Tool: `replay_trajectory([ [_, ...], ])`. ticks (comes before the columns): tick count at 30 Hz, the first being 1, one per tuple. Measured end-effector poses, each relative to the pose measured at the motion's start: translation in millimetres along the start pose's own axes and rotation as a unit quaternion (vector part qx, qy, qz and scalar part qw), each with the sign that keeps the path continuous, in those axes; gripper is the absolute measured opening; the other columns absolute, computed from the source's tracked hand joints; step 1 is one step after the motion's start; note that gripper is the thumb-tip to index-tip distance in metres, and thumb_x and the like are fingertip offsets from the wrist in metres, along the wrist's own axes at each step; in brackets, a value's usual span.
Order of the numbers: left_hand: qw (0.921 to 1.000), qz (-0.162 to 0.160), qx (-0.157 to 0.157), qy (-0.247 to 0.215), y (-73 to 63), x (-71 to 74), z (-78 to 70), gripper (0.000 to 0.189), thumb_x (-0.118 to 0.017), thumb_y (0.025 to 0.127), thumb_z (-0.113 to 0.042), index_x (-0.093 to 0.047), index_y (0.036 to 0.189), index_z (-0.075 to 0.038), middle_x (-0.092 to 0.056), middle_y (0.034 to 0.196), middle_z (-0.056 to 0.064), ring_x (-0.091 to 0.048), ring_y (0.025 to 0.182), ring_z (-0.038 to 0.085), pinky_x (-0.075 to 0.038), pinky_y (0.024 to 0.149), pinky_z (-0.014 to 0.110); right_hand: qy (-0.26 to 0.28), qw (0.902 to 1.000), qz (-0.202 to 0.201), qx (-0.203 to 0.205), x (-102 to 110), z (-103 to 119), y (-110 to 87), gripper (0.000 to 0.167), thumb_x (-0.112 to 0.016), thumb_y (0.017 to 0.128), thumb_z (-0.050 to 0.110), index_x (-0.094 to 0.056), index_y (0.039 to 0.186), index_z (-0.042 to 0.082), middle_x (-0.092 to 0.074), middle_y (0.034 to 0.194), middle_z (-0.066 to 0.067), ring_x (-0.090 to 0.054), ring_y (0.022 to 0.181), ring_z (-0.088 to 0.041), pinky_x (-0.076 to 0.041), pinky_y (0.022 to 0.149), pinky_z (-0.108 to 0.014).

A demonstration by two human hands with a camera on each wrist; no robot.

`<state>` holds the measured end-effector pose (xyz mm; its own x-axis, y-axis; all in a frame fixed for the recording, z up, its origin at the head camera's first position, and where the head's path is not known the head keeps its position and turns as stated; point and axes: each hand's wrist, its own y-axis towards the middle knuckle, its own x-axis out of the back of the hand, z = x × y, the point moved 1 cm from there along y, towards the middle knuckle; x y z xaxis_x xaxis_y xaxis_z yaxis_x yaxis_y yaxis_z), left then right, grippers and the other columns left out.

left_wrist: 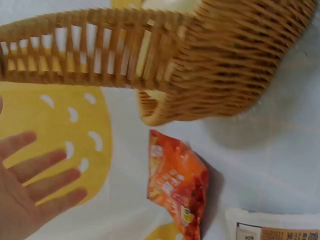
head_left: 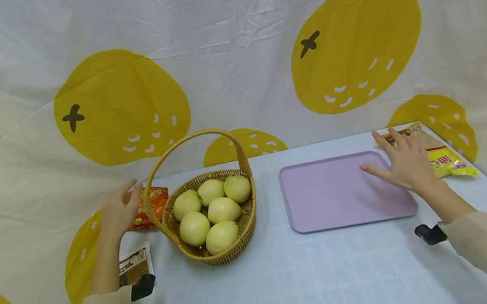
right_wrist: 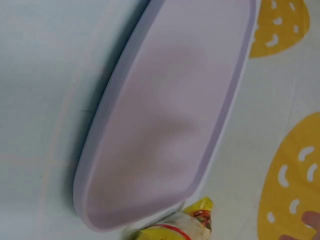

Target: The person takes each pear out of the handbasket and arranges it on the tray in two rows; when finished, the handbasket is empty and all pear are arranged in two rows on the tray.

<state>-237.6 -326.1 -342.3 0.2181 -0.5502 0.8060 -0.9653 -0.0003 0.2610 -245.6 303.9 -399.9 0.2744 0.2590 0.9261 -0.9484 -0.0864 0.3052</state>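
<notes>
A wicker basket (head_left: 250, 229) with a tall arched handle stands left of centre, holding several round, pale yellow-green fruits (head_left: 194, 229). My left hand (head_left: 117, 214) is raised just left of the basket, near an orange-red snack packet (head_left: 162, 196). In the left wrist view its fingers (left_wrist: 55, 182) are spread, with nothing in them. On the right lies a light purple rectangular tray (head_left: 335, 190). Over that tray's right end hovers my right hand (head_left: 405, 161), fingers spread and holding nothing. It partly hides a yellow snack packet (head_left: 453, 164) beside the tray.
A white-and-brown packet (head_left: 137, 264) lies at the left, near my left forearm. The table (head_left: 265, 292) has a pale blue checked cover. A white curtain (head_left: 235, 68) with yellow fruit prints hangs behind and along the sides.
</notes>
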Motion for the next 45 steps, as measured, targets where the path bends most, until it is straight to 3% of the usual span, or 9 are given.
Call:
replay_trajectory([
  [3, 0.9928, 0.031, -0.032, -0.111, -4.9, 6.6, -7.1, 0.055, -0.034, 0.102, -0.037, -0.046, 0.136, 0.005, -0.058, 0.12, 0.026, -0.062, 0.102, 0.032, -0.054, 0.082, 0.044, 0.015, 0.9995, 0.025, 0.012, 0, 4, -2.3, 0.09, -0.057, 0.083, 0.062, -0.023, 0.151, 0.015, -0.022, 0.147, -0.03, -0.024, 0.125, -0.059, -0.022, 0.092, -0.077],
  [6, 0.9697, 0.099, -0.05, -0.218, -7.4, 15.0, -14.8, 0.054, -0.033, 0.103, -0.034, -0.047, 0.133, 0.009, -0.065, 0.11, 0.006, -0.064, 0.094, 0.01, -0.056, 0.075, 0.025, 0.036, 0.9969, 0.068, 0.017, 1, 7, -5.8, 0.089, -0.056, 0.084, 0.061, -0.019, 0.152, 0.015, -0.022, 0.146, -0.031, -0.023, 0.126, -0.06, -0.023, 0.09, -0.078],
  [8, 0.9483, 0.155, -0.054, -0.272, -7.8, 21.4, -19.0, 0.054, -0.03, 0.104, -0.035, -0.048, 0.131, 0.008, -0.065, 0.107, -0.004, -0.063, 0.094, 0.004, -0.055, 0.077, 0.022, 0.051, 0.9946, 0.088, 0.022, 2, 9, -8.3, 0.089, -0.056, 0.085, 0.059, -0.017, 0.152, 0.015, -0.021, 0.147, -0.032, -0.021, 0.127, -0.06, -0.021, 0.09, -0.079],
  [11, 0.9239, 0.223, -0.073, -0.302, -7.4, 31.6, -23.5, 0.043, -0.028, 0.105, -0.03, -0.054, 0.127, -0.004, -0.067, 0.104, -0.009, -0.064, 0.094, 0.008, -0.054, 0.08, 0.023, 0.071, 0.9915, 0.105, 0.029, 3, 12, -11.4, 0.089, -0.057, 0.086, 0.056, -0.014, 0.153, 0.017, -0.021, 0.146, -0.033, -0.019, 0.128, -0.059, -0.019, 0.089, -0.08],
  [15, 0.905, 0.28, -0.131, -0.293, -4.7, 41.6, -27.4, 0.035, -0.032, 0.104, -0.012, -0.053, 0.131, -0.009, -0.067, 0.112, -0.003, -0.064, 0.101, 0.011, -0.053, 0.085, 0.025, 0.076, 0.9904, 0.107, 0.042, 6, 15, -14.1, 0.087, -0.058, 0.087, 0.054, -0.013, 0.153, 0.019, -0.021, 0.146, -0.032, -0.02, 0.127, -0.06, -0.019, 0.089, -0.08],
  [20, 0.9047, 0.289, -0.146, -0.277, 0.5, 48.4, -33.6, 0.034, -0.041, 0.099, 0.0, -0.049, 0.132, 0.005, -0.067, 0.113, -0.001, -0.064, 0.102, 0.013, -0.053, 0.085, 0.026, 0.073, 0.9887, 0.121, 0.05, 6, 20, -14.9, 0.087, -0.057, 0.087, 0.055, -0.012, 0.153, 0.019, -0.021, 0.147, -0.032, -0.022, 0.127, -0.06, -0.019, 0.09, -0.08],
  [27, 0.9077, 0.293, -0.118, -0.277, 2.2, 52.4, -38.3, 0.026, -0.047, 0.095, 0.003, -0.059, 0.118, 0.001, -0.07, 0.103, -0.001, -0.067, 0.093, 0.013, -0.054, 0.081, 0.026, 0.094, 0.982, 0.155, 0.053, 3, 27, -15.6, 0.088, -0.058, 0.087, 0.056, -0.015, 0.153, 0.015, -0.019, 0.149, -0.029, -0.021, 0.131, -0.054, -0.02, 0.093, -0.077],
  [39, 0.9072, 0.28, -0.123, -0.289, 3.4, 45.1, -35.6, 0.027, -0.049, 0.094, 0.005, -0.051, 0.117, 0.02, -0.071, 0.101, 0.003, -0.067, 0.093, 0.014, -0.055, 0.08, 0.027, 0.167, 0.9707, 0.14, 0.102, -8, 41, -16.7, 0.08, -0.064, 0.087, 0.042, -0.029, 0.147, 0.002, -0.037, 0.141, -0.029, -0.039, 0.123, -0.048, -0.035, 0.094, -0.067],
  [45, 0.9059, 0.265, -0.106, -0.313, 1.0, 43.4, -35.3, 0.026, -0.052, 0.093, 0.005, -0.066, 0.11, -0.009, -0.072, 0.098, 0.003, -0.068, 0.09, 0.013, -0.055, 0.079, 0.026, 0.232, 0.9565, 0.137, 0.113, -21, 57, -17.6, 0.076, -0.07, 0.084, 0.035, -0.036, 0.142, 0.0, -0.048, 0.134, -0.025, -0.055, 0.109, -0.044, -0.05, 0.082, -0.057],
])
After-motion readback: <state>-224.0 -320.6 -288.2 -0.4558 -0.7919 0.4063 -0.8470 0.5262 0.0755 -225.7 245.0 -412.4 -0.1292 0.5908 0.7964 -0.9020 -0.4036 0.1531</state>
